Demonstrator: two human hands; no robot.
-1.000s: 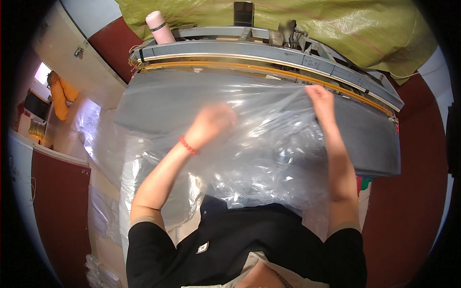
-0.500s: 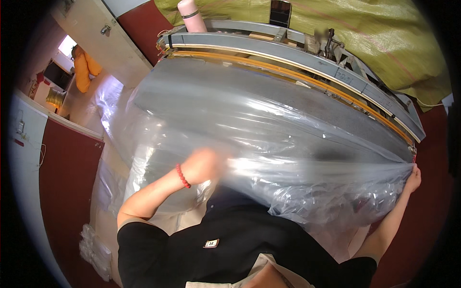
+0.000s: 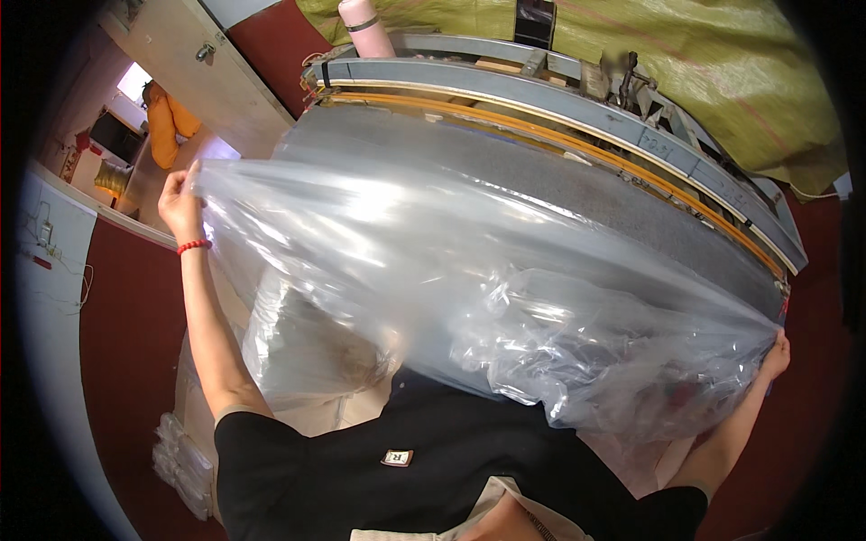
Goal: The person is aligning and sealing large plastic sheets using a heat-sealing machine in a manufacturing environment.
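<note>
A wide sheet of clear plastic film [image 3: 397,216] is stretched between my two hands. At the left, my left hand [image 3: 182,203] pinches one corner of it, raised with the arm straight out. Far to the right, my right hand [image 3: 778,353] grips the opposite corner, beside the end of the grey work surface [image 3: 649,216]. The film hangs taut along its far edge and bunches in shiny folds near my body on the right. Part of the grey surface shows beyond the film's edge; the rest lies under it.
A long grey metal bar [image 3: 541,86] with an orange strip [image 3: 505,120] runs along the far side. Behind it stand a pink bottle [image 3: 365,32] and a yellow-green tarp [image 3: 686,72]. Plastic-wrapped stacks [image 3: 311,347] sit lower left. A person in orange [image 3: 162,131] is beyond the doorway.
My left hand has swept from the middle out to the far left, drawing the film's corner with it. My right hand has dropped slightly, keeping its hold.
</note>
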